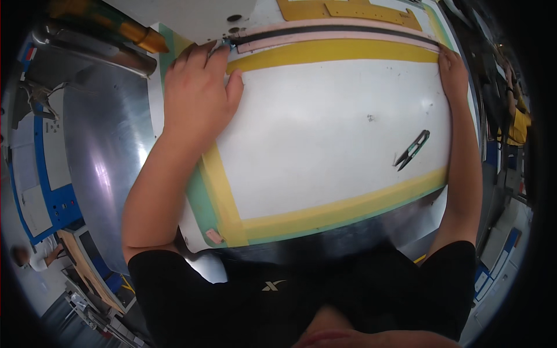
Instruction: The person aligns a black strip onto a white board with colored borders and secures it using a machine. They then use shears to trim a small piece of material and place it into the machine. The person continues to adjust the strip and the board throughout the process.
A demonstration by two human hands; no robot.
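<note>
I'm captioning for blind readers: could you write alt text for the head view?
A person's left hand and right hand are at opposite ends of a long pink strip with a black centre, near the far side of a white board. Small snips lie toward the board's right side.

**Surroundings, head view**

Worktop (325, 139): white, edged by yellow tape (348, 198) with a green border (203, 200) outside it. Small pink tab (214, 235) on the near left corner. Dark snips (413, 151) lie aslant on the white, right of centre. Far edge: mustard plates (354, 13), overlapping, with small holes. Left: shiny metal tube (98, 49) beside an amber rod (136, 32); curved metal sheet (104, 133); blue-and-white cabinet (67, 206) with buttons. Far left: a person (40, 258), white top, detail blurred. Far right: yellow cloth-like item (515, 127).
</note>
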